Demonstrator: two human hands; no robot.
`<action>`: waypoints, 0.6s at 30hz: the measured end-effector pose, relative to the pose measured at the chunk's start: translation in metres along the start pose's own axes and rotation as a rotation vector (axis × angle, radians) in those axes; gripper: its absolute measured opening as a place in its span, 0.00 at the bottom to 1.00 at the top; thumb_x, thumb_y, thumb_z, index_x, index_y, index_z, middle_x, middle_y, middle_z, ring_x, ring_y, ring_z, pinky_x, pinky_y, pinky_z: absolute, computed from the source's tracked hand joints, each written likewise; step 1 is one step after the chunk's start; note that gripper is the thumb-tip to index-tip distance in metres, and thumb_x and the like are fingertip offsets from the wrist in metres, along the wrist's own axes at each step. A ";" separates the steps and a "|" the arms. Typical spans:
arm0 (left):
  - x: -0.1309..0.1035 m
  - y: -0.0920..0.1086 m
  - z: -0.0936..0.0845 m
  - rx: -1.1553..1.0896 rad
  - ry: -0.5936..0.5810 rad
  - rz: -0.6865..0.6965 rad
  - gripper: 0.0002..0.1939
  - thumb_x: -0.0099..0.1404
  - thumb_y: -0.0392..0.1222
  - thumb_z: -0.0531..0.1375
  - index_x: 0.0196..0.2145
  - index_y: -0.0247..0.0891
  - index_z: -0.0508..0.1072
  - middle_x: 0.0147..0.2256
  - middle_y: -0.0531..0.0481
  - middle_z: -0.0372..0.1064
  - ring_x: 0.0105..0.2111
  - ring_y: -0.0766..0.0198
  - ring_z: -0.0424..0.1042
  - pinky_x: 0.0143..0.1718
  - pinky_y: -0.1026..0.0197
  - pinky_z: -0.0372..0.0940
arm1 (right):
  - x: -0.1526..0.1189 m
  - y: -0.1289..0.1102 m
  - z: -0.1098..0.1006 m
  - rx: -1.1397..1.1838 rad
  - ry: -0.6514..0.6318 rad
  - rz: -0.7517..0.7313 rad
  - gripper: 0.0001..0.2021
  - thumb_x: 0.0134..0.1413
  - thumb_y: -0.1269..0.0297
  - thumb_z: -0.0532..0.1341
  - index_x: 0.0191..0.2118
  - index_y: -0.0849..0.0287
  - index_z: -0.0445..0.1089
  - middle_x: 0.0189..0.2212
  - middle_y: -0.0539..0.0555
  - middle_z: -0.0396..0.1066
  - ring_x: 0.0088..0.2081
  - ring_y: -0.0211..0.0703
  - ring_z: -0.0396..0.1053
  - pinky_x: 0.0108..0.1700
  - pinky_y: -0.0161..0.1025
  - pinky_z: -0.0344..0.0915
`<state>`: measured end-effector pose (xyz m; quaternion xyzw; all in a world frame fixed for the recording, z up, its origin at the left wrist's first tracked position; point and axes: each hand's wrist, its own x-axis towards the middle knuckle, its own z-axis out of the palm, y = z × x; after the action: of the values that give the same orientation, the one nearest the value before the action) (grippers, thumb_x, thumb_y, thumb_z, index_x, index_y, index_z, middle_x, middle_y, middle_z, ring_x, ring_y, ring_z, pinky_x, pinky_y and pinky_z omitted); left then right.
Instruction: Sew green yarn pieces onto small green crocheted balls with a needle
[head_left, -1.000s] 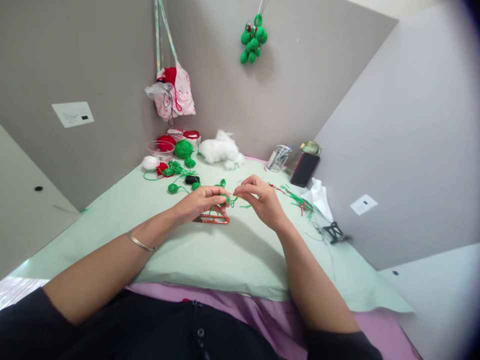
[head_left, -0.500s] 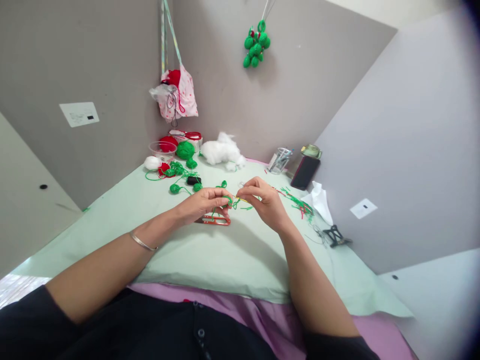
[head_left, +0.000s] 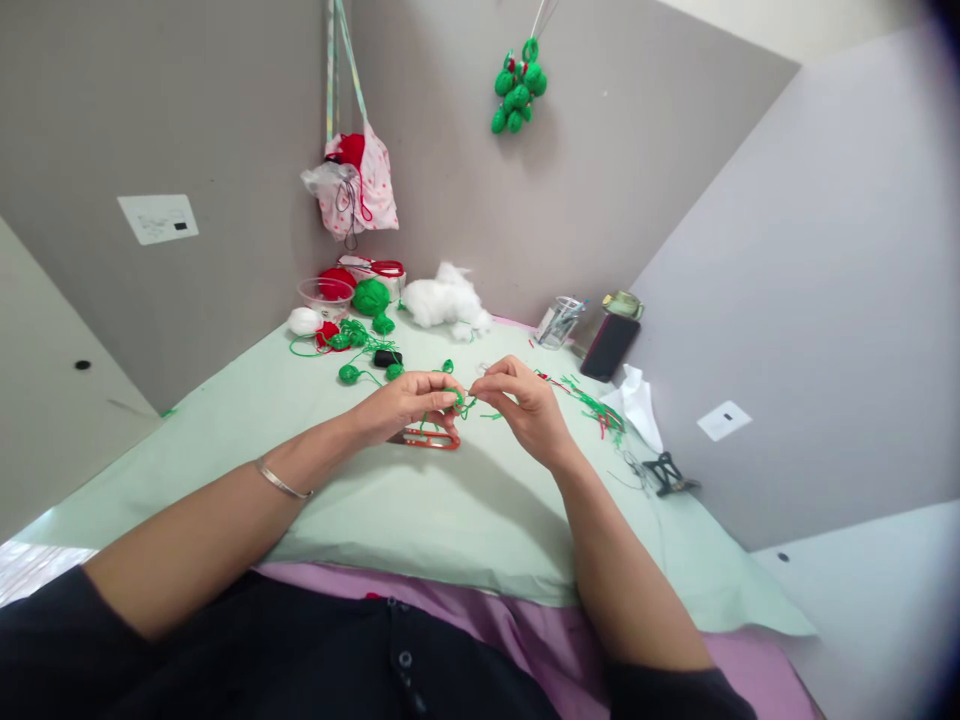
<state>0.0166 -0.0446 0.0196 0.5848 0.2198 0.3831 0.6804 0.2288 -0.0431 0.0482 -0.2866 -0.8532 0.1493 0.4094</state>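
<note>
Grey partition walls are closing in a corner around a desk [head_left: 450,520] covered in pale green sheeting, with a purple cloth at its near edge. Your left hand [head_left: 401,402] is pinching a small green crochet piece [head_left: 455,400] between thumb and fingertips, just above the desk's middle. The piece is bright green, tiny and knotty, with thin loose strands trailing from it. Your right hand [head_left: 525,400] is closing its fingertips on a fine strand at the piece's right side; whether a needle is there is too small to tell. Red thread snips [head_left: 427,437] are lying just under your left hand. Green yarn balls [head_left: 369,298] and white stuffing [head_left: 446,300] are sitting well behind.
</note>
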 end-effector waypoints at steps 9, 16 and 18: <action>0.002 0.002 0.000 -0.126 0.012 -0.038 0.12 0.58 0.44 0.66 0.35 0.32 0.74 0.31 0.52 0.69 0.28 0.70 0.70 0.39 0.61 0.66 | 0.003 -0.002 -0.001 0.145 -0.018 0.056 0.07 0.61 0.67 0.60 0.39 0.52 0.76 0.33 0.51 0.67 0.37 0.38 0.66 0.40 0.38 0.62; 0.000 0.002 -0.005 -0.132 0.024 -0.054 0.13 0.58 0.44 0.67 0.36 0.32 0.74 0.30 0.51 0.69 0.29 0.69 0.70 0.40 0.60 0.66 | 0.002 -0.001 -0.004 0.178 -0.077 0.063 0.10 0.63 0.66 0.58 0.43 0.49 0.77 0.33 0.51 0.65 0.36 0.38 0.65 0.38 0.38 0.63; 0.000 0.002 -0.004 -0.125 0.013 -0.062 0.12 0.59 0.44 0.66 0.36 0.32 0.74 0.31 0.51 0.69 0.30 0.69 0.70 0.41 0.60 0.66 | 0.002 0.000 -0.005 0.180 -0.090 0.062 0.10 0.63 0.65 0.58 0.43 0.49 0.77 0.33 0.51 0.64 0.36 0.38 0.65 0.37 0.37 0.63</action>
<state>0.0129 -0.0415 0.0209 0.5315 0.2178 0.3787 0.7257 0.2320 -0.0419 0.0529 -0.2680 -0.8446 0.2505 0.3900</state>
